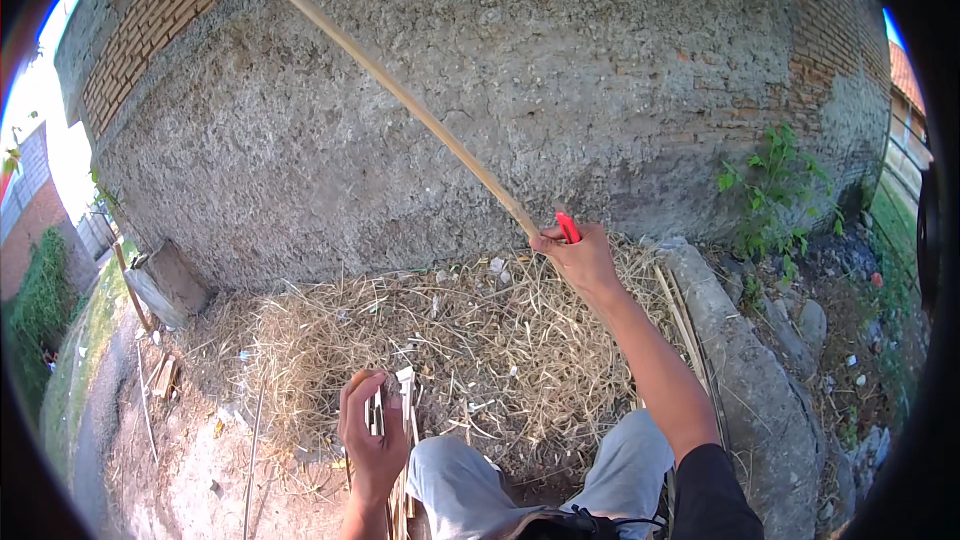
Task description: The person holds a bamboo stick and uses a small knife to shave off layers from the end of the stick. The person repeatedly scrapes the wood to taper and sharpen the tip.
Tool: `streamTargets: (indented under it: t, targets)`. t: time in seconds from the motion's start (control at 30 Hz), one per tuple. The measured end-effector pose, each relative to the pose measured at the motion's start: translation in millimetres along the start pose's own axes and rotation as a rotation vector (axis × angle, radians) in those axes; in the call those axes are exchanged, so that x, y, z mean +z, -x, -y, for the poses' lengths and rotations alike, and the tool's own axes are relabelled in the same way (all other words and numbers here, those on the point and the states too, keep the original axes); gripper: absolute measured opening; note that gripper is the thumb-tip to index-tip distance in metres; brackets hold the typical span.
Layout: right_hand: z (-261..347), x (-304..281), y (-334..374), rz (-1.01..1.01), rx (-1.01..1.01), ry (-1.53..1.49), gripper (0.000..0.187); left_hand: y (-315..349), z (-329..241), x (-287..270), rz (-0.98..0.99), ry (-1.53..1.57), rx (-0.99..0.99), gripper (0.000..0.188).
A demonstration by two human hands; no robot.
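Note:
My right hand (580, 258) is closed around the lower end of a long, pale bamboo stick (400, 92). The stick slants up and to the left, in front of the wall. A red utility knife (568, 228) also sits in that hand, its body poking up between the fingers; its blade cannot be made out. Low in the view, left of my knees, my left hand (374, 430) has its fingers curled but apart from the thumb. Thin pale bamboo strips (404, 376) lie beside and under it, and I see no strip gripped.
A rough plastered wall (420, 190) rises ahead. Dry shavings (480, 340) cover the ground before my knees. A concrete kerb (735, 370) runs along the right, with a leafy plant (775, 190) beyond. A block (168, 285) leans at the wall's left; a thin stick (252, 460) lies nearby.

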State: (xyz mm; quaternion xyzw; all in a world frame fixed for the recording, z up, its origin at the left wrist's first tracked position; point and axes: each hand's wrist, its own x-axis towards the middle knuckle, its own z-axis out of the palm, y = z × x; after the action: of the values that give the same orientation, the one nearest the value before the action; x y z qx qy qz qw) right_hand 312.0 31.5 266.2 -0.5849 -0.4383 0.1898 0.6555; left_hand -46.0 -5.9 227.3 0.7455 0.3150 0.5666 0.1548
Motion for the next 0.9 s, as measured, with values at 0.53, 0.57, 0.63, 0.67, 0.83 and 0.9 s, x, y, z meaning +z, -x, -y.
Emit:
streamTargets:
  t: [0.53,0.57,0.63,0.67,0.83,0.9]
  targets:
    - [0,-8,56,0.475,-0.230,0.686,0.026,-28,1,55,0.102,-0.928,0.425,0.050]
    - [-2,-10,58,0.507,-0.261,0.672,0.024,-24,6,59,0.164,-0.904,0.389,0.049]
    - [-15,-15,63,0.490,-0.343,0.710,0.023,-20,9,65,0.217,-0.852,0.378,0.037]
    - [-20,-18,65,0.478,-0.430,0.745,0.022,-17,15,67,0.221,-0.845,0.382,0.037]
    - [-33,-22,98,-0.232,-0.677,0.432,0.028,21,39,67,0.260,-0.359,0.021,0.011]
    - [-52,-24,112,-0.237,-0.309,0.269,0.029,36,41,67,0.262,-0.273,-0.074,0.011]
